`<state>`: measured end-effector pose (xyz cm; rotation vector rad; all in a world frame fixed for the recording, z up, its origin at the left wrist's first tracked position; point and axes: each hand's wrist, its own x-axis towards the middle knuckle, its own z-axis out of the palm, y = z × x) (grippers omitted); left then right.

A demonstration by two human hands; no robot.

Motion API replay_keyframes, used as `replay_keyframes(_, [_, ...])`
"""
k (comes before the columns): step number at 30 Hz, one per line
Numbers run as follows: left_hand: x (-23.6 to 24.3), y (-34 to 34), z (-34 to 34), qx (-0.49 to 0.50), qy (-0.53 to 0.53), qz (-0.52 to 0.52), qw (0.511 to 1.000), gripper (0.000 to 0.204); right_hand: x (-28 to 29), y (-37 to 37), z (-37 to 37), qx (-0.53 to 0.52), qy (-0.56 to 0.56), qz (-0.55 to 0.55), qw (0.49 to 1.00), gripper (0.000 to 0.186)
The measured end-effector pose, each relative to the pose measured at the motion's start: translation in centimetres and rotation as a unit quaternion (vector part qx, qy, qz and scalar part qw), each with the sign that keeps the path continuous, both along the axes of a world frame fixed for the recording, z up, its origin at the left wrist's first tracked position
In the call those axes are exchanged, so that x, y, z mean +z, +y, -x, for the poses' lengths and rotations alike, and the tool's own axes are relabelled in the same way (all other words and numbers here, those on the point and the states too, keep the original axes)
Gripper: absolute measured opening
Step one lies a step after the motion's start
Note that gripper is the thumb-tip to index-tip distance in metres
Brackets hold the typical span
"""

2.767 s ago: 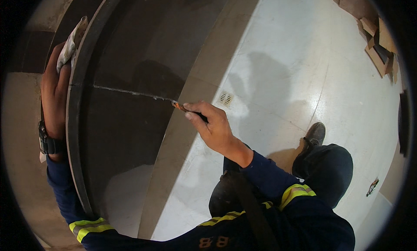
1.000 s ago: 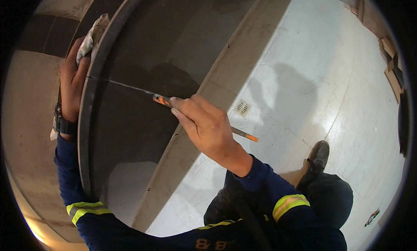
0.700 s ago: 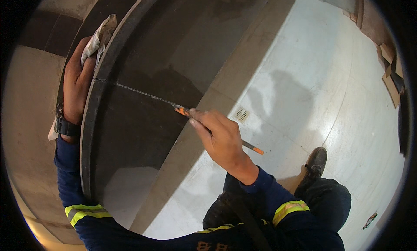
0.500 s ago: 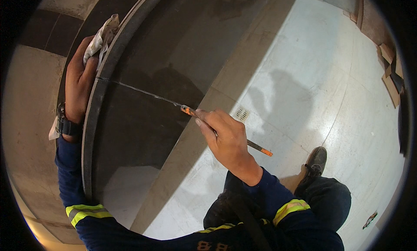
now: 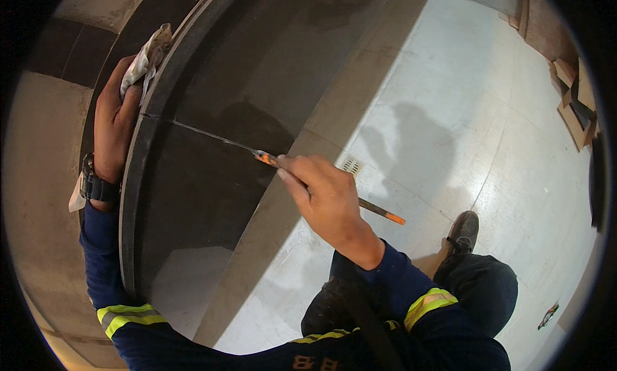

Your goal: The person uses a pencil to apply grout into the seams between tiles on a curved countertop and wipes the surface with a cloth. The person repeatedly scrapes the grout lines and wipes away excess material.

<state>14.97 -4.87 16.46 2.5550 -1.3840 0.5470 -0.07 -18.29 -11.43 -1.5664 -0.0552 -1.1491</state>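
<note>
My left hand (image 5: 112, 130) is curled around a crumpled white cloth (image 5: 144, 61) against the raised edge (image 5: 130, 197) of a dark, glossy stone surface (image 5: 193, 191). A thin joint line (image 5: 199, 131) with pale residue runs from that edge across the surface. My right hand (image 5: 324, 201) is closed on a slim flat tool (image 5: 267, 159), dark with orange patches at both ends. The tool's front tip is at the joint line, near its right part, and its back end sticks out behind my hand.
A pale tiled floor (image 5: 437, 62) lies to the right, with a small drain grate (image 5: 351, 165) and my shoe (image 5: 464, 233) on it. Cut brown board pieces (image 5: 572, 111) lie at the far right. A beige and dark tiled surface (image 5: 51, 133) is on the left.
Since 2.8 seconds ago more of the tool shows behind my right hand. In the last half second that hand shifted slightly left and up along the line. My left hand stays on the cloth.
</note>
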Motion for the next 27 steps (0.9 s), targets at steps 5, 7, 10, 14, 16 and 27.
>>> replay_keyframes(5, [0.0, -0.2, 0.3, 0.014, -0.003, -0.015, 1.0, 0.047, 0.3, 0.1, 0.9, 0.027, 0.049, -0.011, 0.998, 0.015])
replay_keyframes(7, [0.4, -0.4, 0.6, 0.012, -0.008, -0.009, 1.0, 0.046, -0.3, 0.3, 1.0, 0.029, 0.051, -0.012, 0.998, 0.016])
replay_keyframes(10, [0.0, -0.5, 0.6, 0.006, -0.006, -0.007, 1.0, 0.044, -0.1, 0.1, 0.6, 0.028, 0.028, 0.001, 0.999, 0.019])
replay_keyframes(14, [0.0, -0.1, 0.0, 0.002, 0.015, 0.007, 1.0, 0.044, -0.1, 0.1, 0.4, 0.024, 0.013, -0.003, 1.0, 0.018])
replay_keyframes(16, [0.1, 0.1, -0.4, -0.009, 0.016, 0.003, 1.0, 0.044, -0.1, 0.4, 0.1, 0.023, -0.001, -0.002, 1.0, 0.017])
replay_keyframes(27, [0.5, -0.3, 0.3, -0.017, -0.013, -0.016, 1.0, 0.039, 2.6, 0.8, -0.1, 0.079, 0.001, -0.058, 0.995, 0.011])
